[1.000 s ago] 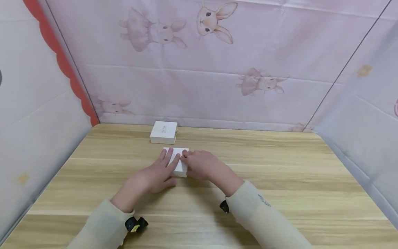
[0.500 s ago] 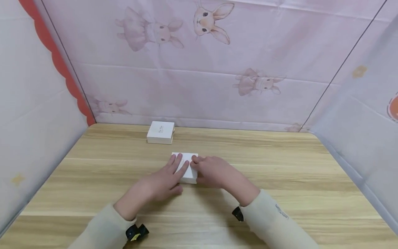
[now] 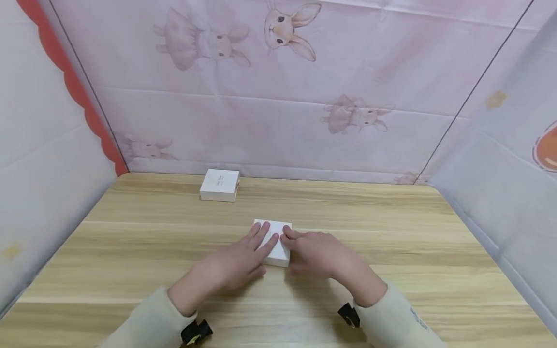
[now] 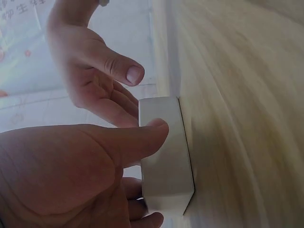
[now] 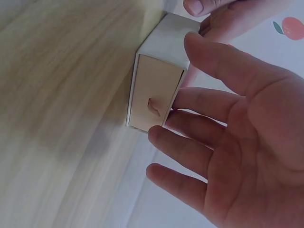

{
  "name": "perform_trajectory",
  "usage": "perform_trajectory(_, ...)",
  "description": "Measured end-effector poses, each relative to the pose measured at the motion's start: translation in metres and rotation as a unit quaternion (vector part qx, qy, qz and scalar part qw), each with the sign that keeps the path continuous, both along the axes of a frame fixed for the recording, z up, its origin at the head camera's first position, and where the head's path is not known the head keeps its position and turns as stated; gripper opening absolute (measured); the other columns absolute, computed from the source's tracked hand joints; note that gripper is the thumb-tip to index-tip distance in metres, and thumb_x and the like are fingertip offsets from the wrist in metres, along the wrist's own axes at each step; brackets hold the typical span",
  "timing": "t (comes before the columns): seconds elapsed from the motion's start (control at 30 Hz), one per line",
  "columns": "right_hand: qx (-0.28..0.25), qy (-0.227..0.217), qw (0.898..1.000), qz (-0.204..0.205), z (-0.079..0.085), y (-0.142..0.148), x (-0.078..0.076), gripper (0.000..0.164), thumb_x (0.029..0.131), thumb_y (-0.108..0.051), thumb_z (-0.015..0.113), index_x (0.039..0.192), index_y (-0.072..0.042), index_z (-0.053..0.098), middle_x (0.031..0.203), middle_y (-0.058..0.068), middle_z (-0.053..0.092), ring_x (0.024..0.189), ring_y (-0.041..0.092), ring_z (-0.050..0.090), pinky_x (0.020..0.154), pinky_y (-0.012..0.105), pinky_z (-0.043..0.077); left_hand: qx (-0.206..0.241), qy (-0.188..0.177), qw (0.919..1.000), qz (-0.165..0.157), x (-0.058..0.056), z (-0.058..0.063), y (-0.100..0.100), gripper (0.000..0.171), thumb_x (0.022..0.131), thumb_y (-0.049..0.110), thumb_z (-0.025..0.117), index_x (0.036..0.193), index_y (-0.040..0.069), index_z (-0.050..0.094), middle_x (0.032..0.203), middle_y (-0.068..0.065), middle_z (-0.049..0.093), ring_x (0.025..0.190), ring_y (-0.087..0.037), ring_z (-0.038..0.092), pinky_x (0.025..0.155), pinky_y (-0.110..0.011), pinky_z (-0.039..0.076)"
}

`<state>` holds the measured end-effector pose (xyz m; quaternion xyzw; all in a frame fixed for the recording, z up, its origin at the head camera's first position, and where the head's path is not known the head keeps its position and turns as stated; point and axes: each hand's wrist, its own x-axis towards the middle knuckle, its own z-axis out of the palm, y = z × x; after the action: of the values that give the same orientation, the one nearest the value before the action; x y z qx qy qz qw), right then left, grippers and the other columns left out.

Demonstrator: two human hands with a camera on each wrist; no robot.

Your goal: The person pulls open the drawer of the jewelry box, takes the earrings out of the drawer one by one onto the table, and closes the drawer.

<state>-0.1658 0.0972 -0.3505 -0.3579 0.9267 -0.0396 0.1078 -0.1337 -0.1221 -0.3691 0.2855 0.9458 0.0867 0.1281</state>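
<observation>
On my feed, the left hand (image 3: 237,261) is gripping the nearer white box (image 3: 276,253) on the table (image 3: 391,227); the right hand (image 3: 319,253) is meeting its tabbed end, fingers loosely spread.

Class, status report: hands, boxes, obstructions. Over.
Left hand holds front box. Right hand at its drawer end. Drawer looks closed. Second box apart behind, not blocking.
</observation>
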Motion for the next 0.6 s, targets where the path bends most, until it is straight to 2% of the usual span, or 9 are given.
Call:
perform_trajectory(0.23, -0.015, -0.018, 1.000, 0.001, 0.000, 0.014, 0.001, 0.064, 0.089, -0.037, 0.072, 0.145, -0.012, 0.054, 0.156, 0.007, 0.041, 0.135, 0.030, 0.051, 0.105, 0.051, 0.047, 0.004, 0.012, 0.9996, -0.025, 0.005, 0.004, 0.007, 0.070, 0.102, 0.028, 0.057, 0.160, 0.017, 0.021, 0.167, -0.014, 0.003, 0.154, -0.032, 0.007, 0.119, -0.048, 0.028)
perform_trajectory(0.4, -0.037, -0.017, 0.999, -0.002, 0.001, 0.025, 0.002, 0.053, 0.090, -0.035, 0.073, 0.137, -0.012, 0.062, 0.150, 0.007, 0.049, 0.133, 0.028, 0.053, 0.106, 0.049, 0.047, -0.029, 0.079, 0.9947, -0.060, 0.005, 0.005, 0.018, 0.070, 0.098, 0.029, 0.063, 0.159, 0.020, 0.029, 0.165, -0.018, 0.019, 0.150, -0.036, 0.024, 0.118, -0.048, 0.031)
perform_trajectory(0.47, -0.045, -0.015, 0.999, -0.011, 0.001, 0.026, 0.002, 0.048, 0.089, -0.034, 0.074, 0.132, -0.013, 0.066, 0.147, 0.007, 0.053, 0.112, 0.026, 0.067, 0.096, 0.046, 0.053, -0.050, 0.112, 0.9899, -0.071, 0.005, 0.006, 0.024, 0.070, 0.097, 0.030, 0.065, 0.158, 0.020, 0.031, 0.161, -0.019, 0.028, 0.145, -0.036, 0.033, 0.117, -0.046, 0.035)
perform_trajectory(0.5, -0.047, -0.011, 0.999, -0.017, 0.002, 0.027, 0.002, 0.046, 0.089, -0.034, 0.075, 0.129, -0.013, 0.069, 0.145, 0.007, 0.055, 0.100, 0.025, 0.069, 0.091, 0.044, 0.054, -0.060, 0.125, 0.9875, -0.075, 0.005, 0.006, 0.027, 0.070, 0.096, 0.030, 0.066, 0.158, 0.021, 0.033, 0.158, -0.019, 0.033, 0.142, -0.035, 0.037, 0.115, -0.045, 0.037)
perform_trajectory(0.6, -0.049, -0.006, 0.998, -0.033, 0.003, 0.028, 0.004, 0.038, 0.086, -0.033, 0.077, 0.118, -0.014, 0.075, 0.136, 0.007, 0.063, 0.084, 0.022, 0.066, 0.078, 0.039, 0.052, -0.079, 0.147, 0.9820, -0.087, 0.005, 0.006, 0.033, 0.068, 0.097, 0.030, 0.065, 0.157, 0.023, 0.034, 0.153, -0.015, 0.041, 0.136, -0.032, 0.043, 0.112, -0.043, 0.042)
